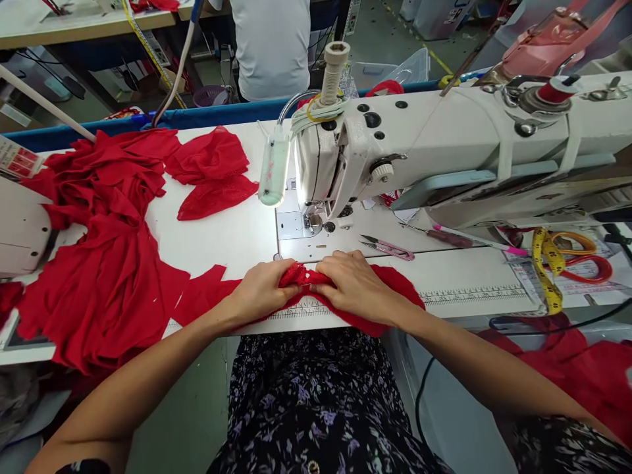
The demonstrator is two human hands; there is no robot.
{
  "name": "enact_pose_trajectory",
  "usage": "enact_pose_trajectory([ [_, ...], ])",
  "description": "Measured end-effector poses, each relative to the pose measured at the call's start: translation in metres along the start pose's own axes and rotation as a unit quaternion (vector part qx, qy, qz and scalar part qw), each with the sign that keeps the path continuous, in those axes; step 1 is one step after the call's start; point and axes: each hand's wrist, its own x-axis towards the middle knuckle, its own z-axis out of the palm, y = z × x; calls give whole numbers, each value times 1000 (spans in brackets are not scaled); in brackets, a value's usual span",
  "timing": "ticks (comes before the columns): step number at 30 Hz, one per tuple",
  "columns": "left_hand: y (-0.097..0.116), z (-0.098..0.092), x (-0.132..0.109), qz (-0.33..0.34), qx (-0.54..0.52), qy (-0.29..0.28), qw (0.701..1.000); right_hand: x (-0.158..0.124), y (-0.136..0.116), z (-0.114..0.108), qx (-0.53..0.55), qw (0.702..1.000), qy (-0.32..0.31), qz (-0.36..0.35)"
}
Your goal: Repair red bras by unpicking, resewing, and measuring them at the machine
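My left hand (266,287) and my right hand (348,282) both grip a piece of red fabric (397,284) at the front edge of the sewing table. Between them a short stretch of the cloth, with a lacy part, shows bunched up. Both hands have fingers curled over it and thumbs pressed against it. Just beyond them is the white sewing machine (323,158), its presser foot (313,224) over the metal plate with no cloth under it. Pink thread snips (388,247) lie right of the foot.
A large heap of red fabric (113,243) covers the left side, with a smaller red lace piece (212,171) beside it. At the right are a yellow measuring tape (546,270) and orange-handled scissors (587,268). A person in a white shirt (271,49) is beyond the table.
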Motion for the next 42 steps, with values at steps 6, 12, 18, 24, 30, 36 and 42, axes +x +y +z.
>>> enact_pose_trajectory([
  [6, 2, 8, -7, 28, 249, 175, 952, -17, -13, 4, -105, 967, 233, 4],
  [12, -14, 28, -24, 304, 255, 267, 878, -30, -13, 29, 78, 955, 273, -91],
  [18, -40, 53, -25, 258, 198, 205, 923, -24, 12, 36, 47, 982, 159, -88],
  [24, -40, 57, -32, 146, 173, 233, 946, -30, 17, 27, 1, 990, 128, -67],
  [30, -41, 55, -30, 133, 194, 228, 945, -28, 22, 27, -16, 989, 124, -74],
  [36, -41, 53, -25, 142, 218, 242, 934, -21, 31, 22, -28, 988, 119, -99],
  [42, -38, 52, -26, 125, 224, 236, 937, -18, 32, 20, -30, 986, 118, -115],
])
